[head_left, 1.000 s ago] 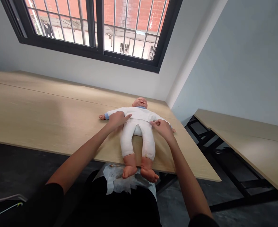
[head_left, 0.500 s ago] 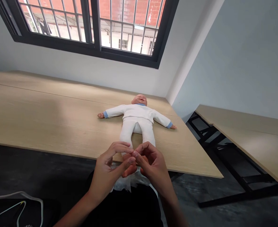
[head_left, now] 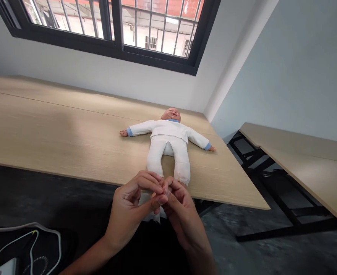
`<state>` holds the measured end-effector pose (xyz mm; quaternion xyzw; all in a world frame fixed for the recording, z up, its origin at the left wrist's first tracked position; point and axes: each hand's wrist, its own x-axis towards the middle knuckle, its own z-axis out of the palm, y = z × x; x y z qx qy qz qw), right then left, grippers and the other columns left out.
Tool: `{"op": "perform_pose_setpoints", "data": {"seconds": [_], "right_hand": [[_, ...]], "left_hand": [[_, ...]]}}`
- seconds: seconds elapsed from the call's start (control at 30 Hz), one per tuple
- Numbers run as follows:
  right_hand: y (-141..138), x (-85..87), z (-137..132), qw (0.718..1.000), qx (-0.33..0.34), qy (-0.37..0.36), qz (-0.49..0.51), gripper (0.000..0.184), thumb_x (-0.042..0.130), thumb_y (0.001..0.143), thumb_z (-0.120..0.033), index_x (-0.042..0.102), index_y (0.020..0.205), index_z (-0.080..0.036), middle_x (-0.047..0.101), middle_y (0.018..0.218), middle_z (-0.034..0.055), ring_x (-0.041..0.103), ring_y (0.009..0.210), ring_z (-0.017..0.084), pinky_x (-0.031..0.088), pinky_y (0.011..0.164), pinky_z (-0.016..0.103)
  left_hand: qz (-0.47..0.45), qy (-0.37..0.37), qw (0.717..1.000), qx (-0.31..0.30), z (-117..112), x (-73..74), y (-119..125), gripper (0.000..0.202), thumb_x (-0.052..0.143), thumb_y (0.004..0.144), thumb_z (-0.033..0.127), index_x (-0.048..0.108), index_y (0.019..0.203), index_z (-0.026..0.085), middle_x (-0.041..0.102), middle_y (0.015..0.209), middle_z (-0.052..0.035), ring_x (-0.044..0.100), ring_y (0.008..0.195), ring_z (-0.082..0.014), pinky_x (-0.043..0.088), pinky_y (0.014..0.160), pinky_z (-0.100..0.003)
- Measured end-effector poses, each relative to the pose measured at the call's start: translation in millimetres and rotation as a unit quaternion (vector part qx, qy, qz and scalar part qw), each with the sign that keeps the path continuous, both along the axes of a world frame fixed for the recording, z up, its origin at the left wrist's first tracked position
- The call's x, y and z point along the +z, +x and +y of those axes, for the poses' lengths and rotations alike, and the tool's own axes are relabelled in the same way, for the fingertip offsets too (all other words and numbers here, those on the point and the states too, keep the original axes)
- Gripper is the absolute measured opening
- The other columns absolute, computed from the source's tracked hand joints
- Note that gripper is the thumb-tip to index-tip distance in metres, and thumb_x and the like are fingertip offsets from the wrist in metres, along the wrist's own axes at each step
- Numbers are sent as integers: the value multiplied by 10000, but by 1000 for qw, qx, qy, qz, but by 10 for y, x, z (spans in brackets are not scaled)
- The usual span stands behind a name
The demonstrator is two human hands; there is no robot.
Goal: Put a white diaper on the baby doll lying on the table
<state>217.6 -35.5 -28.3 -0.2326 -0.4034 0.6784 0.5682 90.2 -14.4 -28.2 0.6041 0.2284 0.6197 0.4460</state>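
A baby doll [head_left: 170,130] in a white top and white trousers with blue cuffs lies on its back on the wooden table [head_left: 85,141]. Its arms are spread and its legs point toward me. Over its lower legs, my left hand [head_left: 134,202] and my right hand [head_left: 181,208] meet, fingertips pinched together. Anything between the fingertips is too small or hidden to make out. The doll's feet are mostly covered by my hands. Some crumpled white material [head_left: 154,217] shows below them, against my dark clothing.
Beyond the table is a wall with a barred window [head_left: 157,30]. At the right stands a second table [head_left: 300,147] on black folding legs [head_left: 271,233]. A white cable [head_left: 60,240] and a white device [head_left: 6,267] are at the lower left.
My fingers have drawn closer together, and my right hand has turned inward. The view has tilted down slightly. The doll stays in its place on the table.
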Motion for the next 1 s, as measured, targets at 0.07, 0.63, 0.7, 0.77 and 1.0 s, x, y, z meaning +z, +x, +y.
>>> {"op": "perform_pose_setpoints", "data": {"seconds": [0.07, 0.63, 0.7, 0.77, 1.0], "right_hand": [[-8, -11, -18, 1000, -2, -2, -2, 187, 625, 925, -283, 528, 861, -137, 512, 820, 5, 527, 673, 48, 457, 655, 167], [-20, 60, -116, 999, 27, 8, 23, 176, 591, 944, -255, 501, 854, -134, 491, 819, 11, 518, 652, 41, 444, 605, 150], [-27, 65, -125, 999, 32, 9, 32, 151, 582, 947, -243, 517, 861, -137, 489, 839, 14, 515, 651, 39, 447, 597, 146], [-30, 65, -130, 999, 37, 10, 38, 137, 581, 945, -238, 525, 865, -141, 489, 848, 16, 514, 651, 41, 452, 590, 145], [-27, 57, -127, 998, 45, 8, 50, 128, 563, 955, -231, 518, 871, -145, 491, 817, 19, 517, 655, 51, 453, 592, 151]], "left_hand": [[0, -2, 1000, -2, -12, -7, -9, 148, 710, 787, 61, 655, 822, 195, 636, 868, -17, 609, 1020, -125, 508, 903, -204], [34, 119, 992, 39, -75, 29, -30, 219, 713, 773, 36, 670, 889, 217, 635, 897, -14, 584, 1038, -160, 519, 914, -295], [37, 125, 991, 41, -86, 30, -37, 206, 715, 774, 45, 670, 887, 211, 633, 898, -20, 580, 1042, -167, 519, 914, -303], [39, 130, 990, 43, -96, 31, -44, 198, 718, 773, 50, 670, 884, 207, 630, 898, -24, 578, 1043, -172, 517, 918, -312], [46, 149, 987, 47, -96, 39, -52, 207, 706, 778, 36, 665, 892, 204, 621, 906, -20, 570, 1053, -169, 503, 937, -319]]}}
